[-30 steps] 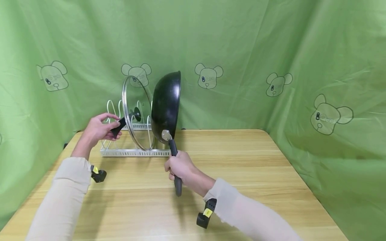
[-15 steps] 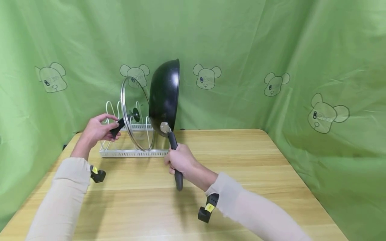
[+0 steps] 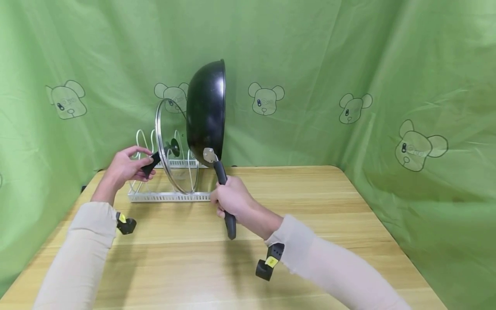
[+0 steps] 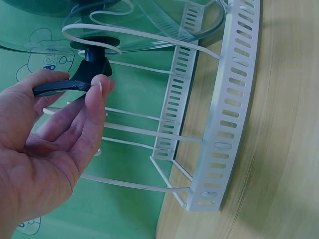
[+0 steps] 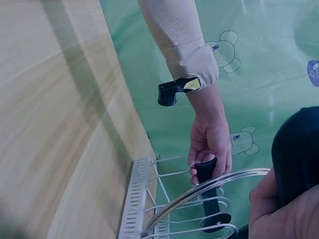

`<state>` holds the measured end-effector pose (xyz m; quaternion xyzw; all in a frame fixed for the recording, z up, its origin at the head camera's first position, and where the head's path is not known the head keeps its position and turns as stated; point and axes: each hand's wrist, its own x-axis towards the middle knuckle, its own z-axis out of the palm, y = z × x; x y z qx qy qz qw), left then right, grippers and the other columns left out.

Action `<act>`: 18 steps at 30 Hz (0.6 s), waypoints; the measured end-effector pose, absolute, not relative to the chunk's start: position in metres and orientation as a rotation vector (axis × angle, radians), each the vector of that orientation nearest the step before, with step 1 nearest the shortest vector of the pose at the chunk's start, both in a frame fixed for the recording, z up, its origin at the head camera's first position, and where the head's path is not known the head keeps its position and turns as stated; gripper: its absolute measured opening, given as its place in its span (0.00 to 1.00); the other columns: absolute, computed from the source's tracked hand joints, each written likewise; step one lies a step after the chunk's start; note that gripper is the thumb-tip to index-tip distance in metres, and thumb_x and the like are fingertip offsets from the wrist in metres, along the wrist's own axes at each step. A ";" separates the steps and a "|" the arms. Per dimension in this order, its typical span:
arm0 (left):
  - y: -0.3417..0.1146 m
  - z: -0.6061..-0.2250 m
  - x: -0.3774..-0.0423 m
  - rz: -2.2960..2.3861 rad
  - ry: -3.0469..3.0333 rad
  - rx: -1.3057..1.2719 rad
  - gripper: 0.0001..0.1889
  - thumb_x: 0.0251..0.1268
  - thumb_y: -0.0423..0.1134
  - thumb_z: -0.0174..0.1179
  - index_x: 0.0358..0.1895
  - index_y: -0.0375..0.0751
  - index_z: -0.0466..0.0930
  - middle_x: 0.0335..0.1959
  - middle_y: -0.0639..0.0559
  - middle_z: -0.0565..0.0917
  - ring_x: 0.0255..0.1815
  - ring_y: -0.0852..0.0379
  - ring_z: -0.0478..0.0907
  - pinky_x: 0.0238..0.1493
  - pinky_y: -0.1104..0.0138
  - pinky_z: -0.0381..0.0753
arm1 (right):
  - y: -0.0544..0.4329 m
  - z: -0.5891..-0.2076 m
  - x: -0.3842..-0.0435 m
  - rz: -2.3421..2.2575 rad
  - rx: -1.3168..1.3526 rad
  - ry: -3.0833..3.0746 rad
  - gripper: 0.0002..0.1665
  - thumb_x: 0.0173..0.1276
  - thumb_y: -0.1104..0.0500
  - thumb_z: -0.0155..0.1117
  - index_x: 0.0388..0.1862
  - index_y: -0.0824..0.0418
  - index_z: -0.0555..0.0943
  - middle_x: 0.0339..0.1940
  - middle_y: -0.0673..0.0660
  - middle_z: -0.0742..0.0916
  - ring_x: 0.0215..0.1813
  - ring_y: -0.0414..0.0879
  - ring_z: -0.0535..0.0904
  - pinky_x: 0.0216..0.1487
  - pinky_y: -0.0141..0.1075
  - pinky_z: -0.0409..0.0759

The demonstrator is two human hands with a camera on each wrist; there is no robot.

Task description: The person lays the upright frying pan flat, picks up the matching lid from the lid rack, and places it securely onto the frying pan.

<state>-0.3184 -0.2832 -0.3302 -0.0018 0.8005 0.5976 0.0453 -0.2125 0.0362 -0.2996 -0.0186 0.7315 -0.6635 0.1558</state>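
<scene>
Left hand (image 3: 129, 166) pinches a glass lid (image 3: 173, 125) by its grip (image 5: 205, 171); right hand (image 3: 235, 198) clasps a wok handle (image 3: 230, 226), the bowl (image 3: 206, 113) whole only in the head view, upper centre.

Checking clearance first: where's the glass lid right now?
In the head view, the glass lid stands on edge in the wire rack, left of the black wok, its black handle pinched by the left hand.

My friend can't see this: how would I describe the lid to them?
On the wooden table, look at the far left for the white wire rack. On edge in it is the lid, its black handle pinched by the left hand. Unlike the black wok beside it, it is clear glass with a shiny rim.
</scene>
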 end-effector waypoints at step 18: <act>-0.284 -0.330 -0.320 1.805 2.449 -0.016 0.25 0.78 0.39 0.56 0.72 0.39 0.63 0.39 0.35 0.89 0.31 0.50 0.89 0.38 0.58 0.93 | 0.040 -0.277 -0.216 -1.851 -0.084 2.092 0.13 0.56 0.75 0.55 0.30 0.59 0.67 0.12 0.49 0.68 0.10 0.41 0.64 0.12 0.28 0.65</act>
